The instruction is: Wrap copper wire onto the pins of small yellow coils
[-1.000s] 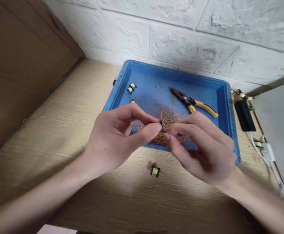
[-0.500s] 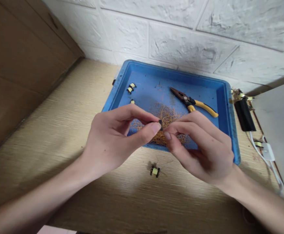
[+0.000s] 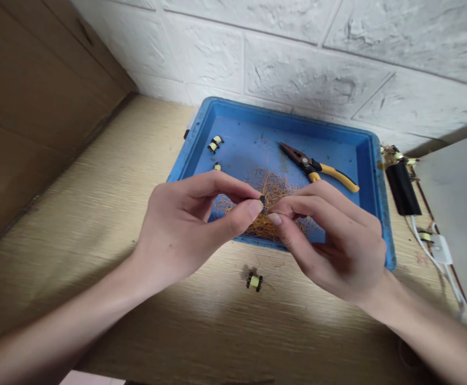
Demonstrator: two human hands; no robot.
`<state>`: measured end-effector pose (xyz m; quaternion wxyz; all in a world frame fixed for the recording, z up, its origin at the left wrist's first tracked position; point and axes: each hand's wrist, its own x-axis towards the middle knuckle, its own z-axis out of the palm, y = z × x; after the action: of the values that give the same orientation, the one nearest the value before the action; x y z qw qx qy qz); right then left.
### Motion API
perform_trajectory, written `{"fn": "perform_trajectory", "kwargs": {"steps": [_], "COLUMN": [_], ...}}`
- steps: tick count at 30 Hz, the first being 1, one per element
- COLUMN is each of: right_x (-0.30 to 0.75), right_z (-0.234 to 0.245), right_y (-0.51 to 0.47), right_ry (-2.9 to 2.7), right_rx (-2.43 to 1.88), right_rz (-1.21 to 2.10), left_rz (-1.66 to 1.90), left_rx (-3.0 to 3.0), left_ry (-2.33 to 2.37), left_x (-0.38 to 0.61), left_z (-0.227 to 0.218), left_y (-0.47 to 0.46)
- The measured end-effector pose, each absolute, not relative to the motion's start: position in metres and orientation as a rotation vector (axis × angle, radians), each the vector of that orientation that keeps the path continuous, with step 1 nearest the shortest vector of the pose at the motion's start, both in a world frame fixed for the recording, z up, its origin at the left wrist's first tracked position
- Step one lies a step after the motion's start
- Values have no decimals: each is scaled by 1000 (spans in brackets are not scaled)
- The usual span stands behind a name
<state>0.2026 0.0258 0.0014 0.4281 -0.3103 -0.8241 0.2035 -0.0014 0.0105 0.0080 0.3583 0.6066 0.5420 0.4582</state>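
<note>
One pale wood-grain bench top [image 3: 76, 224] runs beneath the person's left hand [image 3: 181, 230] and right hand [image 3: 333, 240], with a white brick-textured wall [image 3: 297, 64] rising beyond them, a brown panel [image 3: 32, 107] off past the left hand and a grey panel [image 3: 458, 214] past the right. Directly ahead of both hands sits a blue plastic tray [image 3: 257, 105], its near edge passing under the fingers. Beyond the right hand, inside the tray, lie yellow-handled needle-nose pliers [image 3: 321, 170]; outside the tray on that side are a black cylindrical component [image 3: 402, 195] and a white cable [image 3: 437, 256]. Ahead of the left hand rest two yellow-taped coil bobbins [image 3: 216, 143], with a smaller one [image 3: 217, 167] just nearer, while another bobbin [image 3: 254, 280] sits on the bench between the wrists. A tangle of copper wire [image 3: 271, 184] lies right below the fingertips. The left hand is closed in a firm pinch, thumb and forefinger gripping a small dark component [image 3: 262, 199]. The right hand is curled just beside it, though I can't tell whether it touches. That piece looks light, stiff and easily dropped, so it seems best held by its opposite edges.
</note>
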Motion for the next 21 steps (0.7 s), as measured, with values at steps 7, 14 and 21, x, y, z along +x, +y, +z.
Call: {"fn": "perform_trajectory", "kwargs": {"steps": [7,14,21], "right_x": [202,203,202], "right_z": [3,3,4], "right_y": [26,27,28], "right_ry": [-2023,-2026,-2023], "right_rx": [-782,-769,-821], "right_rz": [575,651,688], "left_rz": [1204,1205,1185], "left_rx": [1612,1607,1614], "left_ry": [1395,1349,1339], "left_x": [-2,-2,-3], "left_z": [5,5,2], "left_y": [11,11,10]}}
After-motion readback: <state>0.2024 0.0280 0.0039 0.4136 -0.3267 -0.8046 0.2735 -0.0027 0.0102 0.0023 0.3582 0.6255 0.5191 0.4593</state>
